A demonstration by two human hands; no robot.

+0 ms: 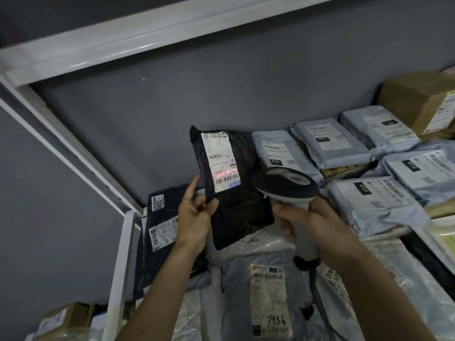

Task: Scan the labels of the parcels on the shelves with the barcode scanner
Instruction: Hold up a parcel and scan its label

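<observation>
black parcel (pixel 231 193) upright, scanner (pixel 286 185) beside

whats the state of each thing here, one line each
black parcel: lifted upright, held at its left edge
label on black parcel: faces the camera, red scan line across its lower barcode
barcode scanner: on, aimed at that label
left hand: grips the black parcel
right hand: grips the scanner handle
grey parcels: lying flat, labels up
cardboard box: closed

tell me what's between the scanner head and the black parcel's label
Nothing solid: in the head view, only open air lies between the scanner and the label, where its red line falls.
</observation>
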